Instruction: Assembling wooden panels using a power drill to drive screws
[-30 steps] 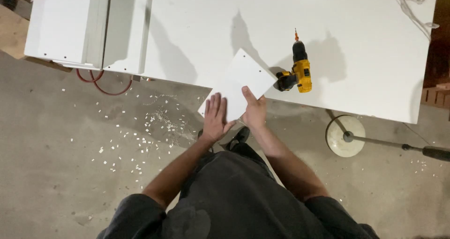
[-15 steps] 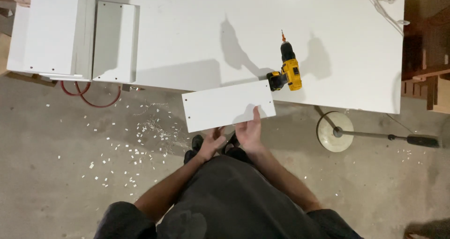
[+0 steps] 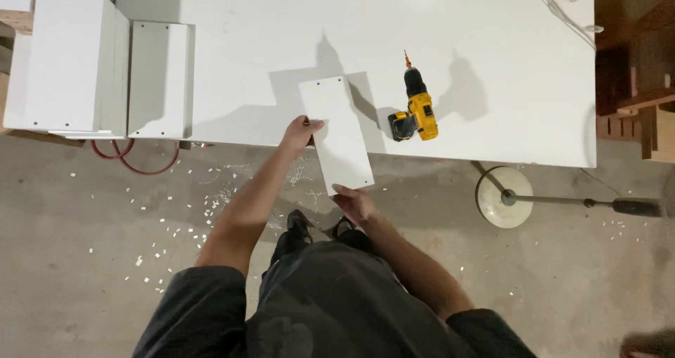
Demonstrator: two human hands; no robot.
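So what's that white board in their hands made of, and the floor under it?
The white panel, held by the left hand and right hand, looks like laminated or painted board: flat, smooth matte white, with small drilled holes near its corners; the core isn't visible. The floor looks like bare concrete: mottled grey, dull, strewn with pale chips and shavings.
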